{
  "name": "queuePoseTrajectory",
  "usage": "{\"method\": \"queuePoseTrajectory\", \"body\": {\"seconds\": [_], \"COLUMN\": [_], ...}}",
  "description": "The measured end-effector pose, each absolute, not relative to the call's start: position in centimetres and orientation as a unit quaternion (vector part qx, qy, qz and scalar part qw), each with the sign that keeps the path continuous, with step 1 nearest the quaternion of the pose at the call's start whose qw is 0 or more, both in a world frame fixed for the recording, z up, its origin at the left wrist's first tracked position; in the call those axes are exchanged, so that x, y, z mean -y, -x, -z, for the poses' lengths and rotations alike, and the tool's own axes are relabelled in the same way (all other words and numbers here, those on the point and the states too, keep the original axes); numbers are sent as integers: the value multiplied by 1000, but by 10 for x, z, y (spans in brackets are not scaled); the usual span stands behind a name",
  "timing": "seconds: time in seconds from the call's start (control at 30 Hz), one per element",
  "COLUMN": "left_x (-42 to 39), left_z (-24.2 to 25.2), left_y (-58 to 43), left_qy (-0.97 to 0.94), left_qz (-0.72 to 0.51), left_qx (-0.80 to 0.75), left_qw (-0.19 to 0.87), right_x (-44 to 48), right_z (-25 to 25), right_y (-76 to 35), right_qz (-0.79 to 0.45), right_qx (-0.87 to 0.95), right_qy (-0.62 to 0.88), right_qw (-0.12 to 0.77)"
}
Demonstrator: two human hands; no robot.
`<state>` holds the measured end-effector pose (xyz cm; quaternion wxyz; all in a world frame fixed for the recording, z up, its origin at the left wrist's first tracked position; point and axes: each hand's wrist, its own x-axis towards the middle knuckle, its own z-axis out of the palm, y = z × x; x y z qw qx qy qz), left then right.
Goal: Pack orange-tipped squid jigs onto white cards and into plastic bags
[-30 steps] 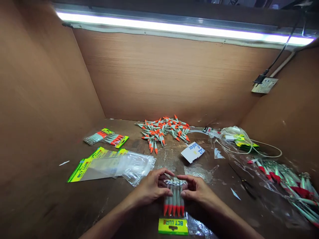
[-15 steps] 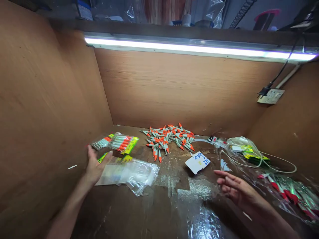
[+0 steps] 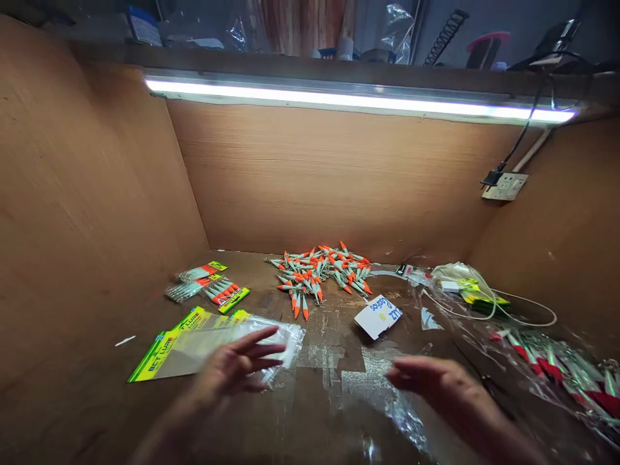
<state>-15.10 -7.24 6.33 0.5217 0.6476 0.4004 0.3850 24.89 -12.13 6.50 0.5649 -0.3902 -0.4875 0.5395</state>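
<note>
Two hands hover on the near side of the card (image 3: 378, 316): the left hand (image 3: 233, 368) with fingers spread, the right hand (image 3: 450, 387) too blurred to tell whether its fingers part. Bags (image 3: 169, 355), packs (image 3: 225, 290) and loose lures (image 3: 305, 279) lie left of the card.

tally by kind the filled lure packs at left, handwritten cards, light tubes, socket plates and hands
Filled lure packs: 3
Handwritten card: 1
Light tube: 1
Socket plate: 1
Hands (left hand, right hand): 2
Total: 8
</note>
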Motion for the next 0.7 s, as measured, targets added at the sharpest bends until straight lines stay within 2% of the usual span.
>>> {"method": "queuePoseTrajectory", "body": {"seconds": [0.03, 0.1, 0.13, 0.17, 0.27, 0.33, 0.4, 0.47, 0.6, 0.7], "left_x": [77, 89, 96, 102, 110, 106, 96, 83, 61, 60], "left_z": [-52, -28, -16, -5, 14, 20, 23, 26, 22, -4], "left_y": [113, 42, 13, -9, -39, -38, -35, -39, -54, -50], "left_qy": [-734, -874, -893, -907, -939, -958, -962, -957, -944, -952], "left_qz": [-365, -295, -277, -261, -236, -223, -215, -225, -257, -249], "left_qx": [-363, -300, -281, -266, -223, -178, -153, -159, -171, -154], "left_qw": [443, 242, 217, 194, 112, 14, -65, -95, -116, -87], "right_x": [122, 118, 113, 107, 89, 82, 80, 80, 73, 54], "right_z": [-62, -56, -54, -54, -57, -61, -68, -77, -95, -100], "right_y": [-223, -180, -165, -155, -151, -159, -164, -164, -156, -163], "right_qz": [-541, -542, -580, -644, -788, -812, -806, -777, -686, -677], "right_qx": [524, 498, 443, 386, 323, 341, 357, 375, 456, 504], "right_qy": [393, 388, 373, 362, 325, 325, 346, 377, 379, 358], "right_qw": [528, 556, 573, 552, 411, 346, 323, 337, 423, 400]}}
